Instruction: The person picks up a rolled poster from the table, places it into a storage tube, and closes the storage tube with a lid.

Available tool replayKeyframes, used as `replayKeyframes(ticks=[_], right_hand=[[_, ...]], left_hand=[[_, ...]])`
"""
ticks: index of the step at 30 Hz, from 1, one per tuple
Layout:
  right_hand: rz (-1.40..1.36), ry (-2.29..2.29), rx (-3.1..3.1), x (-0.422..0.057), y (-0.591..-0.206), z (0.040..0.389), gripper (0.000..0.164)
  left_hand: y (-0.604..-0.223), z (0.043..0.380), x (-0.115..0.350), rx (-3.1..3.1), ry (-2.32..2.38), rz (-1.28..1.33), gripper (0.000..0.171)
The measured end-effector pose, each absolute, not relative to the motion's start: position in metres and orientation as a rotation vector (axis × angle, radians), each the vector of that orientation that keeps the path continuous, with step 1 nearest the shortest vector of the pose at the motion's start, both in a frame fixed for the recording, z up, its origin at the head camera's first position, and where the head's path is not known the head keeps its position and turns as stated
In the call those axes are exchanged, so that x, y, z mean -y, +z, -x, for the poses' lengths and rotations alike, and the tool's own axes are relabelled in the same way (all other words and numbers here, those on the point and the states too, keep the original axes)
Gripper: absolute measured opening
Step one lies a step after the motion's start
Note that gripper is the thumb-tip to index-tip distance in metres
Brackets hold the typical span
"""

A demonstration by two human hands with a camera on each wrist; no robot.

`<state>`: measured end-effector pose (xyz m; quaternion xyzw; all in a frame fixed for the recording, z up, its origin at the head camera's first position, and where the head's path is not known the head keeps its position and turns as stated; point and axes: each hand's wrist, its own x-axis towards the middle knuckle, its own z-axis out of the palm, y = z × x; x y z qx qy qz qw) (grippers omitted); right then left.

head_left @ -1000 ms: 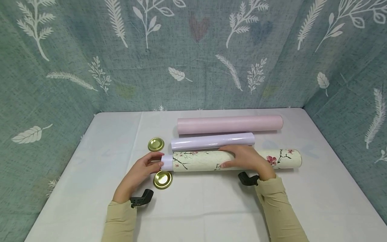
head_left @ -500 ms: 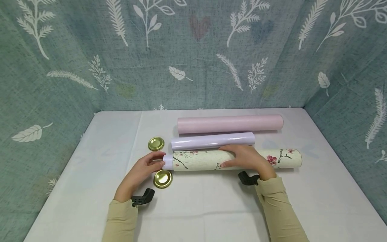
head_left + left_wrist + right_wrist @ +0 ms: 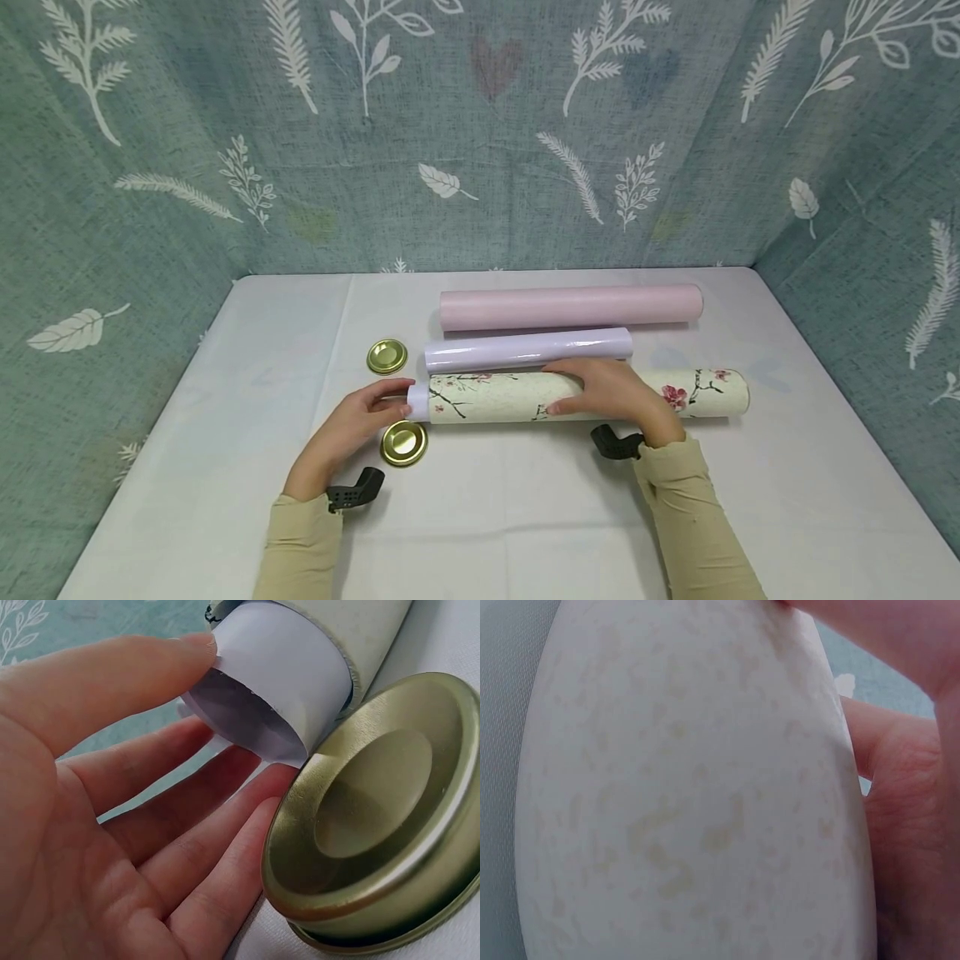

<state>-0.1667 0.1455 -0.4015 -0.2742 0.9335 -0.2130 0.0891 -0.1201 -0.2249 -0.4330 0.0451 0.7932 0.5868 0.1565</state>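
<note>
Head view has the flowered roll lying crosswise before the person, a short end of a pale inner roll standing out of its left mouth. The left hand is at that end, parted about as wide as the inner roll: its thumb grips one side of the rim, its fingers the opposite side. The right hand spans the middle of the flowered roll and holds it, thumb on the near side, fingers reaching over the far side. The step in hand appears to be seating one roll inside the other; the next move probably calls for level pressure on the exposed rim while the right hand steadies the outer roll. Just beside the left hand lies a gold lid; beyond that hand is a second lid. Behind the flowered roll lie a lilac roll and, farthest off, a pink roll, all on a white cloth.
</note>
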Motion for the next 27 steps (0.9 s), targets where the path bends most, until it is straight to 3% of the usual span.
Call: replayKeyframes(ticks=[27], right_hand=[[0.802,-0.613,-2.783,-0.1455,-0.4051,0.1689,0.065]], left_hand=[[-0.4386,0.1211,0.2232,-2.304,1.667,-0.134,0.05]])
